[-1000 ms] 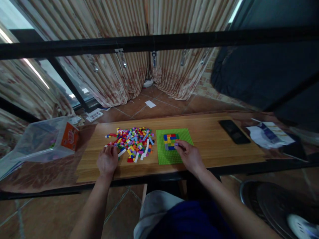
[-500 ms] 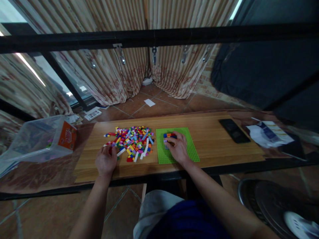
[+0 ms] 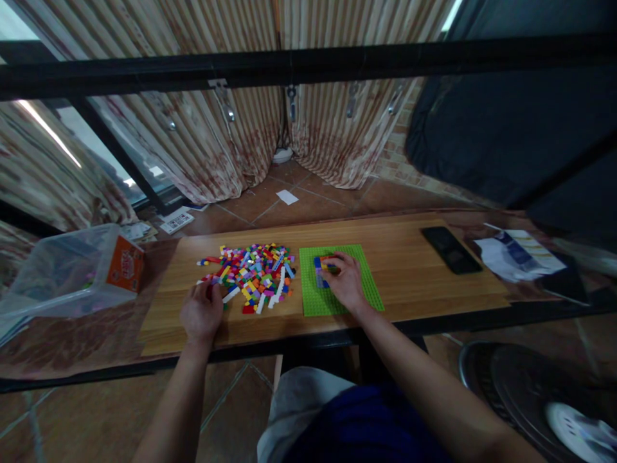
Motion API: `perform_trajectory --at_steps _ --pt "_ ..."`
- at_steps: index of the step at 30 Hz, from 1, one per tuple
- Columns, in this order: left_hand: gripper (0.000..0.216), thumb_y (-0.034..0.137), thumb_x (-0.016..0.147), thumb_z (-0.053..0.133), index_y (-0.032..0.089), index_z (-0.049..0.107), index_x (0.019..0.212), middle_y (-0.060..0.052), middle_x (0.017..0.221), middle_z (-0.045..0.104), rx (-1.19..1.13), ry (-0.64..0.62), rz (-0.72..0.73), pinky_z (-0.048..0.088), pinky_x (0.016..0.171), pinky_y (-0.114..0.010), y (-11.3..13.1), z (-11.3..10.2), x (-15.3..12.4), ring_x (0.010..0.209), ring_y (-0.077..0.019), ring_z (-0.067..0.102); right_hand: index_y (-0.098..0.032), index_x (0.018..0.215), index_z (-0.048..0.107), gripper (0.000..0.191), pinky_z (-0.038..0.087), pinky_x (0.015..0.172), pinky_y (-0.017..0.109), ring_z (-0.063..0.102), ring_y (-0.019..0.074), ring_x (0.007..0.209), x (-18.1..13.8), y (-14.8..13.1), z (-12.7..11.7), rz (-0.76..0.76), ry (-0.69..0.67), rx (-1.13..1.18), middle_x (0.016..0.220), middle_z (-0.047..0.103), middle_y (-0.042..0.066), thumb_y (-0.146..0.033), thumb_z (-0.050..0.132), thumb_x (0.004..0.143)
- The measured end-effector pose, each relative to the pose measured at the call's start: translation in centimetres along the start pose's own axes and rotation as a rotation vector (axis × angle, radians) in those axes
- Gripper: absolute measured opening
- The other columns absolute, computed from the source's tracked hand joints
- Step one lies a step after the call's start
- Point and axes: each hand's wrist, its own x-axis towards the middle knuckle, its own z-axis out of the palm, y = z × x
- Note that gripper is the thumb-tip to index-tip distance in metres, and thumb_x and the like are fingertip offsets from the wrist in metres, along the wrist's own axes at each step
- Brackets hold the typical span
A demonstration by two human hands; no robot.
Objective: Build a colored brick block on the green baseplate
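At the left edge of a loose pile of colourful toy building bricks (image 3: 258, 273), my left hand (image 3: 200, 313) rests low on the board with curled fingers. A dark red brick (image 3: 209, 292) shows between its thumb and fingers. My right hand (image 3: 347, 283) is over the green baseplate (image 3: 311, 305), thumb and fingertips pinched on a small brick whose colour is hard to tell, orange or yellow. Under and beside these fingertips stands a small build of blue and purple bricks (image 3: 319, 275) on the baseplate, its right part hidden by the hand.
The wooden board (image 3: 409, 283) carries a black phone (image 3: 450, 249) at right. Beyond it lie crumpled papers (image 3: 515, 254). A clear plastic bin (image 3: 72, 273) with an orange label stands at left. A dark metal bar (image 3: 308, 66) crosses above the table.
My right fingers have shifted slightly on the build, uncovering more of its blue and purple bricks. My left hand stays at the pile's edge. The view has moved slightly.
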Motion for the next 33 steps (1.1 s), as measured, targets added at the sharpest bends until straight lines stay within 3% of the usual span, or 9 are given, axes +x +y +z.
perform_trajectory --at_steps 6,12,25,33 --pt "0.036 0.042 0.091 0.044 0.016 0.066 0.105 -0.013 0.099 0.068 -0.016 -0.003 0.001 0.045 0.074 -0.032 0.0 0.0 0.1 0.09 -0.0254 0.063 -0.02 0.114 0.067 0.036 0.036 0.1 0.049 0.045 0.0322 0.122 0.9 -0.4 -0.3 -0.021 0.033 -0.087 0.129 0.056 0.015 -0.04 0.057 0.086" --pt "0.035 0.04 0.091 0.045 0.017 0.066 0.107 -0.013 0.101 0.068 -0.017 -0.005 -0.012 0.046 0.074 -0.032 0.1 0.0 0.0 0.092 -0.0253 0.063 -0.02 0.124 0.061 0.048 0.032 0.101 0.055 0.039 0.0371 0.127 1.1 -0.5 0.6 -0.005 -0.042 -0.206 0.139 0.048 0.017 -0.046 0.061 0.083" --pt "0.033 0.039 0.091 0.046 0.016 0.068 0.101 -0.012 0.098 0.069 0.001 0.011 0.001 0.044 0.07 -0.031 -0.2 0.3 0.2 0.088 -0.0249 0.063 -0.02 0.123 0.06 0.052 0.031 0.102 0.05 0.044 0.0337 0.122 1.4 0.5 1.5 0.082 -0.077 -0.21 0.13 0.054 0.015 -0.049 0.062 0.081" --pt "0.032 0.039 0.089 0.049 0.017 0.068 0.102 -0.012 0.097 0.069 -0.04 0.03 -0.019 0.044 0.069 -0.031 -0.1 0.3 0.1 0.084 -0.0242 0.063 -0.021 0.129 0.057 0.054 0.03 0.103 0.047 0.044 0.0318 0.122 1.4 0.2 1.3 0.052 -0.127 -0.244 0.132 0.054 0.014 -0.047 0.061 0.083"
